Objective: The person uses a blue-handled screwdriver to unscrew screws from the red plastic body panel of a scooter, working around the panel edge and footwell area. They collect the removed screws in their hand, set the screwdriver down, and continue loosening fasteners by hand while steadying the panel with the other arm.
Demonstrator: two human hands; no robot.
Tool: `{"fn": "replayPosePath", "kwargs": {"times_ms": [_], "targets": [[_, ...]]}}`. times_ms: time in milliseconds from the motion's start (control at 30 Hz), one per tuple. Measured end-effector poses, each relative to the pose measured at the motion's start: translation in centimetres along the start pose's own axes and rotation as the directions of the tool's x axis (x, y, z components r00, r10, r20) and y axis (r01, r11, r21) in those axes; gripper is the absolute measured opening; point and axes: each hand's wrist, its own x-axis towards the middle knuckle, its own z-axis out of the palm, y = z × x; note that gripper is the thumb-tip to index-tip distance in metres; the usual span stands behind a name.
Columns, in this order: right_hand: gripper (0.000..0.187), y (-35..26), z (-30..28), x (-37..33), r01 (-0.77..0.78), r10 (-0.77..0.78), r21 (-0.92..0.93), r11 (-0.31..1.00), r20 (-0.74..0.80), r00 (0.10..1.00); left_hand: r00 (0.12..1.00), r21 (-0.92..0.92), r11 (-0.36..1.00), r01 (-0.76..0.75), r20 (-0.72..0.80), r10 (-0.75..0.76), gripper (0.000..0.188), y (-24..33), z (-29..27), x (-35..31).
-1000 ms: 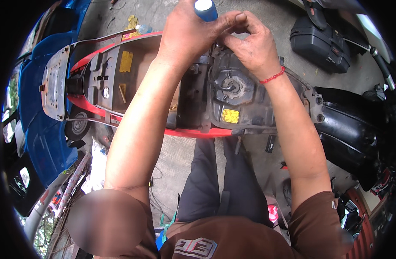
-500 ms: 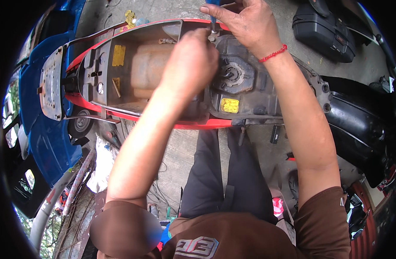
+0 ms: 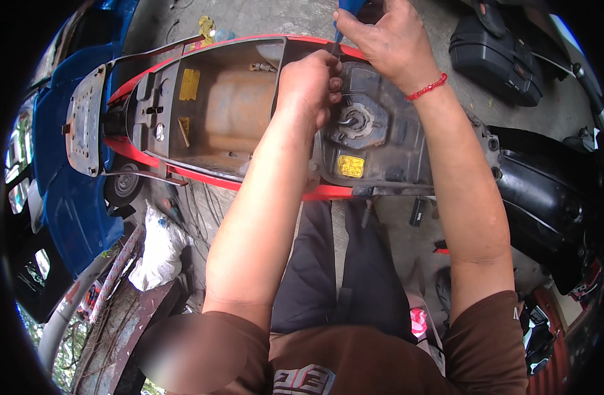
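Observation:
A scooter with its seat off lies crosswise before me, its red side panel [image 3: 328, 192] nearest my legs. My right hand [image 3: 395, 46] is closed round the blue handle of a screwdriver [image 3: 350, 8], which points down at the far edge of the frame. At the low end of its shaft, my left hand [image 3: 306, 85] has its fingers curled in; what they pinch is hidden. Just right of that hand is the dark fuel tank [image 3: 402, 141] with a round filler cap [image 3: 358, 122]. Left of it, the storage compartment [image 3: 233, 108] shows a rusty brown bottom.
A metal rear rack [image 3: 86, 122] stands at the scooter's left end, beside a blue vehicle panel [image 3: 78, 210]. A black case [image 3: 496, 62] sits on the floor at far right. The black front bodywork [image 3: 546, 187] is right. A white sack [image 3: 158, 250] lies lower left.
Both hands and the screwdriver have shifted slightly right in view. My left hand, blurred before, has come nearer the screwdriver's shaft. The whole view has shifted a little.

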Motion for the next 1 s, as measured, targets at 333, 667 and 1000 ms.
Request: {"fn": "replayPosePath", "kwargs": {"times_ms": [333,667,1000], "targets": [[0.042,-1.6,-0.6,0.8,-0.082,0.069,0.077,0.994,0.157,0.985,0.996,-0.527,0.847,0.065,0.08,-0.027,0.018,-1.7,2.1,-2.1],[0.037,-2.2,-0.8,0.4,-0.081,0.07,0.075,0.994,0.136,0.988,0.992,-0.622,0.78,0.062,0.123,0.02,0.031,-2.3,1.8,-1.9],[0.035,-2.5,-1.4,0.3,-0.203,0.193,0.089,0.975,0.109,0.975,0.996,-0.574,0.819,0.026,0.088,0.031,0.042,-2.1,1.7,-2.0]]}}
